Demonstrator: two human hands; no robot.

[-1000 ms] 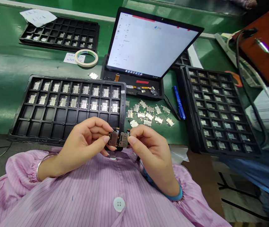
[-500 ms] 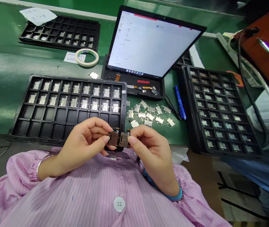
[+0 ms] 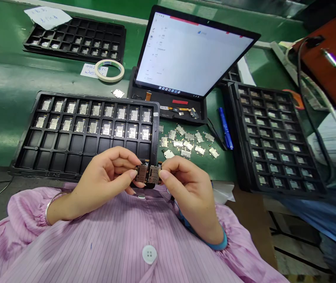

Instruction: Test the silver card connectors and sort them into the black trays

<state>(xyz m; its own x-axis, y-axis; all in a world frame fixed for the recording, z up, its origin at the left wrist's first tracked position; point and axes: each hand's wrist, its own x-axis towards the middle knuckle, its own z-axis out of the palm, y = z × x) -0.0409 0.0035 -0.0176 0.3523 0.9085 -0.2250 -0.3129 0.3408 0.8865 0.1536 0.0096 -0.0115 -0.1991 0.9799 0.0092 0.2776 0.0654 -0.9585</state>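
Left hand (image 3: 106,179) and right hand (image 3: 188,188) pinching, thumbs and fingers closed on small metal card-socket modules (image 3: 148,173), held edge to edge above pink striped smock (image 3: 111,243) (button (image 3: 149,254) well below). Black tray (image 3: 97,97) just ahead, two rows of modules; loose modules (image 3: 185,141) on green bench (image 3: 2,78) to right.

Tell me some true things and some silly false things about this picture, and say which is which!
1. The left hand and right hand both hold small metal parts. True.
2. The tray in front is full. False: its lower rows are empty.
3. A blue pen lies on the green bench. True.
4. The tape roll sits on the screen. False: it sits on the bench.
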